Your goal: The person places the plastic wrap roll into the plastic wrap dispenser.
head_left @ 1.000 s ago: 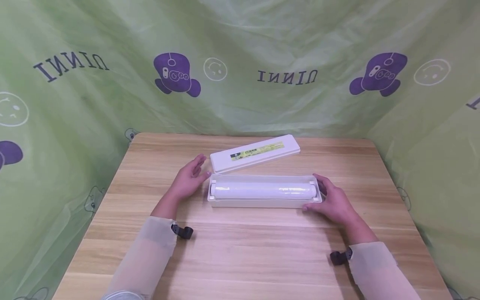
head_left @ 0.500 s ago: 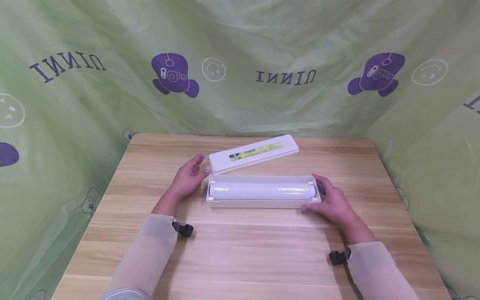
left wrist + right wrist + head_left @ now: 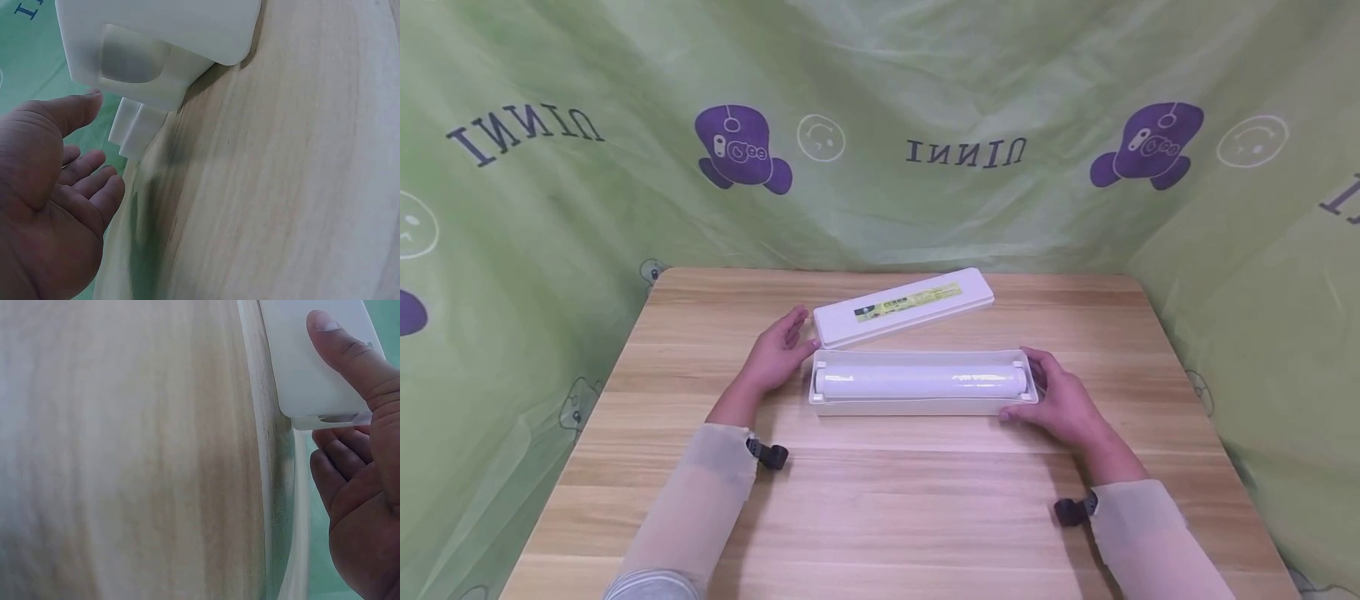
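A long white box [image 3: 925, 407] sits on the table with a roll of cling film [image 3: 917, 382] lying inside it. My right hand [image 3: 1066, 407] holds the box's right end, thumb on the front wall and fingers round the back corner. In the right wrist view the thumb [image 3: 350, 353] lies against the white wall. By the box's left end is my left hand [image 3: 777, 354], its fingers loosely bent and holding nothing. Its thumb tip is at the box's back left corner; whether it touches, I cannot tell. Behind the box lies its white lid [image 3: 842, 321], set at a slant, with a green label.
The wooden table [image 3: 910, 500] has rounded back corners. A green printed curtain [image 3: 880, 217] hangs behind it and along both sides. Small black cameras [image 3: 772, 456] are strapped at both wrists.
The whole scene has shifted slightly left in the head view. Both hands, the box and the lid keep the same places relative to one another.
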`<state>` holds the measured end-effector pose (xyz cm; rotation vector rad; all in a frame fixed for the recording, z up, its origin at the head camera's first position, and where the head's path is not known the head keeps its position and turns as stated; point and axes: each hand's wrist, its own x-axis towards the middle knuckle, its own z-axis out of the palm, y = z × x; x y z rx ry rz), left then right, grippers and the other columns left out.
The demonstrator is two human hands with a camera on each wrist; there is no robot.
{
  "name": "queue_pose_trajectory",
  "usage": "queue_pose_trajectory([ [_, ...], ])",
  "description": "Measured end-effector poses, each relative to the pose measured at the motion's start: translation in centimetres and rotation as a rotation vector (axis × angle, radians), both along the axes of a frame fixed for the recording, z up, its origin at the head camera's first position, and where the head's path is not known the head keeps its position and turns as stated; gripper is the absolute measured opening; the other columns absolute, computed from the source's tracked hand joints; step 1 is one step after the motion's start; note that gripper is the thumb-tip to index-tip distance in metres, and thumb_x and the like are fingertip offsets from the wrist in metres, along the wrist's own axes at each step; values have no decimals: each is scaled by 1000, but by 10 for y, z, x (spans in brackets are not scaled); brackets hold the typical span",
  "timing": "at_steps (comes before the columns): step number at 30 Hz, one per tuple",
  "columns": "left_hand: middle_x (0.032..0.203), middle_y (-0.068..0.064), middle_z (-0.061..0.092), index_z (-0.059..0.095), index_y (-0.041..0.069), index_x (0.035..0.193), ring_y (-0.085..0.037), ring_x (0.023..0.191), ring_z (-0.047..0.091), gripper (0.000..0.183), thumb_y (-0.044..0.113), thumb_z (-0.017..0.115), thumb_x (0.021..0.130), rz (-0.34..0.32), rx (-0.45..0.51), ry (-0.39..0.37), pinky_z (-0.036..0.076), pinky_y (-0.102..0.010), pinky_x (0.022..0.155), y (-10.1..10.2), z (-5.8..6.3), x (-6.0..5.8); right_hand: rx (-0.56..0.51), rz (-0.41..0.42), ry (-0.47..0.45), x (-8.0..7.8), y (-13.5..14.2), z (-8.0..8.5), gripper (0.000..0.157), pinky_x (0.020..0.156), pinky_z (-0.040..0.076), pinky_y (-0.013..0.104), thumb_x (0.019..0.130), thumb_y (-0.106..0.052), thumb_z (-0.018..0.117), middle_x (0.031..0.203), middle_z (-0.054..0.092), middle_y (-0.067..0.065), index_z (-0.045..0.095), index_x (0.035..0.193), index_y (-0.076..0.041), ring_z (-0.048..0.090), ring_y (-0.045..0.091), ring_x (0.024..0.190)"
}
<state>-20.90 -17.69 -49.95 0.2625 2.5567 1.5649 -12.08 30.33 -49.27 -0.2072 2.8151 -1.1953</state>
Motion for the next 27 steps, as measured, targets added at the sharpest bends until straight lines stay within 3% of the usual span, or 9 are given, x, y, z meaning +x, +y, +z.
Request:
queue_pose_trajectory([
  [17, 157, -10, 31, 26, 5, 155, -23, 143, 31, 88, 6, 77, 83, -1, -34, -25, 29, -36, 117, 4, -7, -12, 0, -4, -14, -1, 1, 0, 118, 111, 35, 55, 56, -49, 93, 144, 48, 19, 31, 149, -9, 45, 39, 132],
  [21, 157, -9, 32, 27, 7, 155, -24, 142, 32, 91, 9, 79, 80, -6, -99, -4, 29, -36, 117, 5, -8, -14, 1, -7, -18, -1, 1, 0, 118, 111, 34, 54, 56, -47, 93, 145, 48, 20, 31, 149, -8, 44, 39, 133],
  [27, 157, -13, 31, 31, 10, 154, -33, 143, 28, 95, 22, 83, 75, 8, -244, 48, 24, -48, 118, 4, -6, -18, 3, -7, -25, -1, 0, 0, 119, 111, 34, 54, 56, -47, 93, 145, 47, 20, 30, 149, -7, 44, 39, 133],
])
